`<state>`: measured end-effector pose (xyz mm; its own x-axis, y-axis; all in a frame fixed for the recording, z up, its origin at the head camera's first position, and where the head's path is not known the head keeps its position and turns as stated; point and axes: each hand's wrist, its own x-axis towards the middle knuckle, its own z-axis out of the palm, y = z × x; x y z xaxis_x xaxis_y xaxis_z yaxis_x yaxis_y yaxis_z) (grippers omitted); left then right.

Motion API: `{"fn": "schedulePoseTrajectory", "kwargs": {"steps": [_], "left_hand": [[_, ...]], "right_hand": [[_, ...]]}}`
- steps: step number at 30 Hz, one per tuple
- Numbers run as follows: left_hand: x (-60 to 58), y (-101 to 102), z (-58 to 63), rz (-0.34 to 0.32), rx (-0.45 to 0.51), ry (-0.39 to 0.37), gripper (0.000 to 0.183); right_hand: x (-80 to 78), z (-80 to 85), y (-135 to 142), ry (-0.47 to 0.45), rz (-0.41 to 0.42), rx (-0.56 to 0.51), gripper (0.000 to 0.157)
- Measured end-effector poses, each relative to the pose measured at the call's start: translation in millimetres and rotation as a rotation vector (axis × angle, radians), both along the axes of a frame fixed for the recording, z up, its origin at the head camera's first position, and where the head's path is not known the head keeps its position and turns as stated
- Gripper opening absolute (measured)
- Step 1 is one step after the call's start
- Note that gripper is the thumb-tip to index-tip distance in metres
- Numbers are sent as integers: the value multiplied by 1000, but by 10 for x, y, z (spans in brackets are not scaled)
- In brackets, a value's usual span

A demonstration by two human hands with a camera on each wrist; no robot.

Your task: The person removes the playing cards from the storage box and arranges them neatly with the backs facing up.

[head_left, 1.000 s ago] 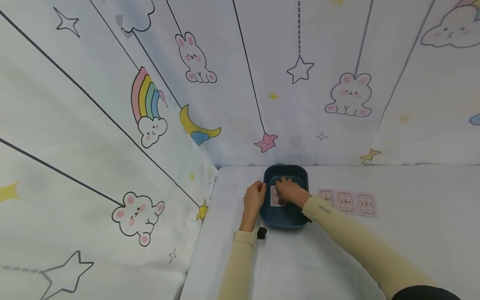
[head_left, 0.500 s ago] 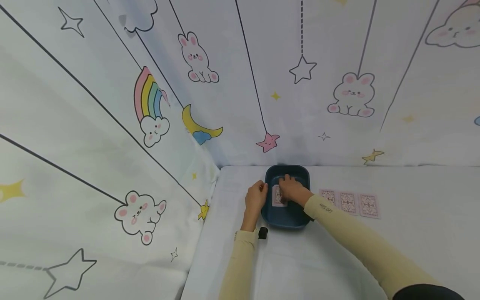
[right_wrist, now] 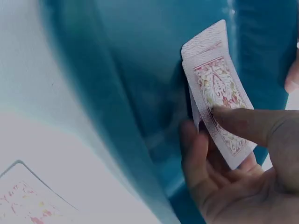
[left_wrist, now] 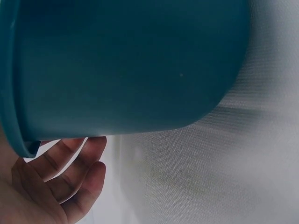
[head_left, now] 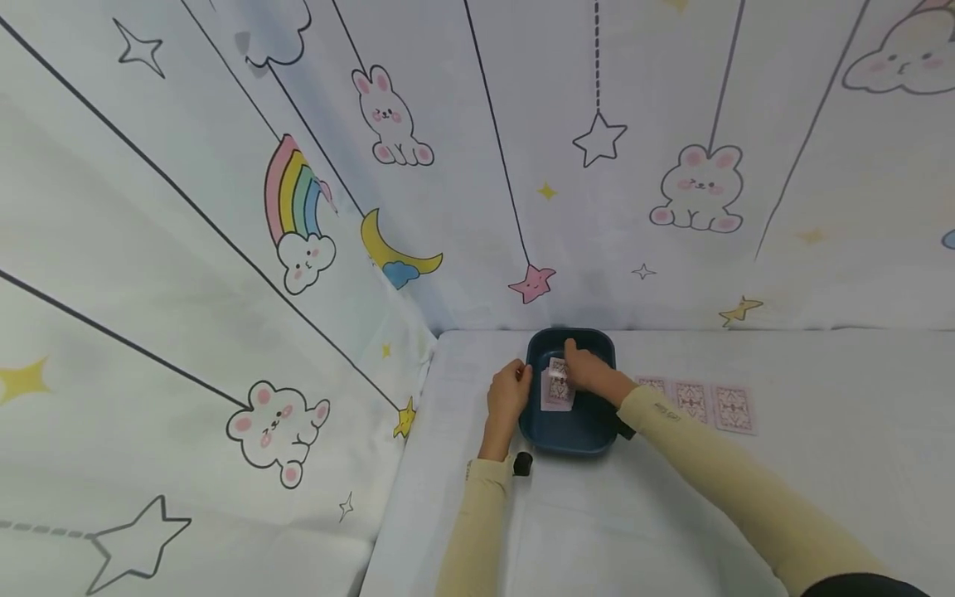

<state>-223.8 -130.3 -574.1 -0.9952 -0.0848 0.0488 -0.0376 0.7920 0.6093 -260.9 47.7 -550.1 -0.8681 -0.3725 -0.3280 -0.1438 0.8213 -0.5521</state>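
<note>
A deep blue plastic tray stands on the white-covered table. My left hand grips its left rim, and in the left wrist view curled fingers show beneath the rim; the thumb is out of sight there. Inside the tray, my right hand pinches a patterned playing card, thumb on the printed back and fingers behind it. The card is tilted up. Below it in the head view, a playing card lies on the tray floor, partly covered; how many lie there cannot be told.
To the right of the tray, three playing cards lie face down in a row: a near-hidden card, a middle card and an outer card. A printed white curtain borders the table behind and left.
My right hand has lifted a playing card from the tray floor, its top tilting up, and the wrist has shifted slightly right. My left hand stays at the rim.
</note>
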Motion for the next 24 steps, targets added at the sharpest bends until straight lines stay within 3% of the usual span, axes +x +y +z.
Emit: {"fn": "schedulePoseTrajectory", "kwargs": {"steps": [7, 14, 24], "left_hand": [[3, 7, 4, 0, 6, 0, 25], [-1, 9, -10, 1, 8, -6, 24], [6, 15, -25, 11, 0, -23, 26]], "right_hand": [[37, 74, 114, -79, -35, -227, 39], [76, 133, 241, -29, -37, -315, 40], [180, 238, 486, -48, -49, -444, 43]]}}
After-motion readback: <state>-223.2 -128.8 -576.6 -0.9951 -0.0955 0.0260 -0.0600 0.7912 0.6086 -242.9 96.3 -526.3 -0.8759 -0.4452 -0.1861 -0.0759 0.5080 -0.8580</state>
